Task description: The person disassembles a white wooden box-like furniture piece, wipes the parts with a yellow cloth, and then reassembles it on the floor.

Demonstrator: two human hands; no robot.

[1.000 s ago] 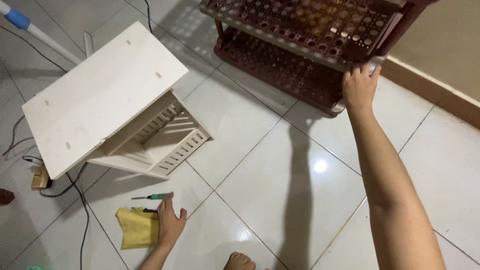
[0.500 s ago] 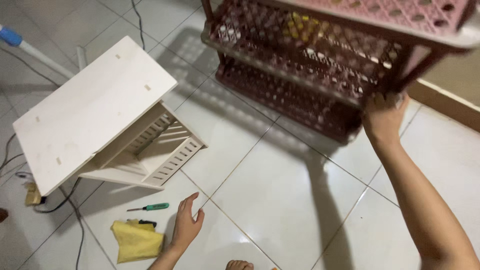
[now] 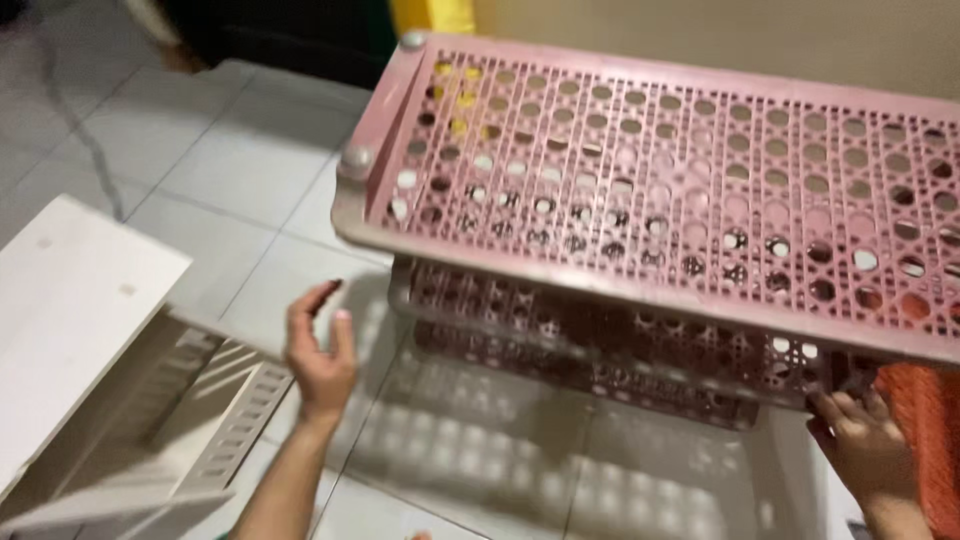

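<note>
Pink perforated rack (image 3: 660,190) above, right hand (image 3: 865,450) gripping corner

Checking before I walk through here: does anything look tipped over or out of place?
Yes. The white slatted wooden cabinet at the left lies tipped on its side on the tiled floor. The pink perforated plastic rack stands upright, the right hand gripping a lower shelf.

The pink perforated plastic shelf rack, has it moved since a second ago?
Yes. The pink perforated plastic shelf rack has come toward the white slatted wooden stand, which lay well apart from it earlier; the right hand grips its lower tier.
</note>
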